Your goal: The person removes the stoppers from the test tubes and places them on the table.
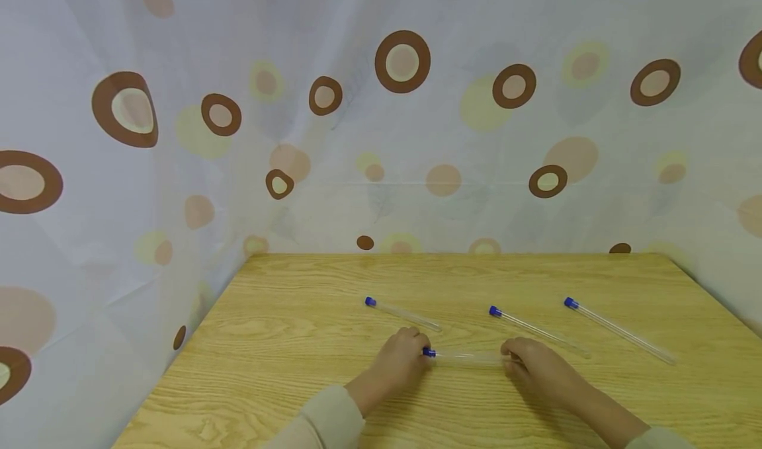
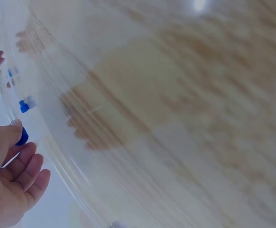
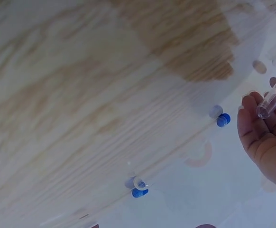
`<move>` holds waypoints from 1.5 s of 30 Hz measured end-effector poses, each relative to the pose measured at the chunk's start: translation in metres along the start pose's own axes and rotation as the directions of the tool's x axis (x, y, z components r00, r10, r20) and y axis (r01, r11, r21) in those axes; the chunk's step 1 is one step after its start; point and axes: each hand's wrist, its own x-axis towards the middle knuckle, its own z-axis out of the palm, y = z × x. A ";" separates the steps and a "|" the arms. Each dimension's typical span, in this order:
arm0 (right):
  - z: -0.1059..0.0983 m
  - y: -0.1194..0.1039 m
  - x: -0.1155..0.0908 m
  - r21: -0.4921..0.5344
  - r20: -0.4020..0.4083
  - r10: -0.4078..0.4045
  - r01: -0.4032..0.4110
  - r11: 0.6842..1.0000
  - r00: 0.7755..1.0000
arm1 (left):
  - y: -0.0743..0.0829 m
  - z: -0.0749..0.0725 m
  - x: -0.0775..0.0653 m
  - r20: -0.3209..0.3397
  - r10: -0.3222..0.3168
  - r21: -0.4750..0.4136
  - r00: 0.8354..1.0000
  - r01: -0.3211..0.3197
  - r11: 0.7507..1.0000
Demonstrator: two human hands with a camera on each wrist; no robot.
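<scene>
A clear test tube [image 1: 467,357] with a blue cap [image 1: 430,352] lies roughly level between the two hands, near the middle of the table. My left hand [image 1: 400,360] pinches the capped end; the left wrist view shows thumb and forefinger at the blue cap [image 2: 22,137]. At the other end, my right hand [image 1: 540,373] holds the tube between thumb and fingers. Its clear rounded end [image 3: 265,110] pokes out beside the fingers in the right wrist view. Whether the tube touches the tabletop cannot be told.
On the wood-grain table [image 1: 286,303] lie three more blue-capped tubes: a left one [image 1: 407,315], a middle one [image 1: 538,332] near the right hand, and a right one [image 1: 622,332]. A white sheet with round spots [image 1: 333,138] hangs behind and at both sides.
</scene>
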 end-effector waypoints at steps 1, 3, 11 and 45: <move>0.000 0.000 0.000 -0.003 -0.003 -0.007 0.007 1.000 1.000 | 0.000 0.000 0.000 -0.002 0.000 -0.008 1.000 0.000 1.000; 0.000 -0.001 0.001 -0.012 -0.011 -0.011 0.010 1.000 1.000 | -0.001 -0.001 -0.001 -0.002 0.006 -0.005 1.000 -0.006 1.000; -0.002 -0.005 0.001 -0.016 -0.014 -0.009 0.009 1.000 1.000 | -0.003 -0.004 -0.003 0.000 0.023 -0.009 1.000 -0.023 1.000; -0.012 -0.014 -0.004 -0.094 -0.224 -0.163 0.145 0.985 0.961 | -0.018 -0.016 -0.016 -0.209 0.245 -0.052 0.947 -0.261 0.964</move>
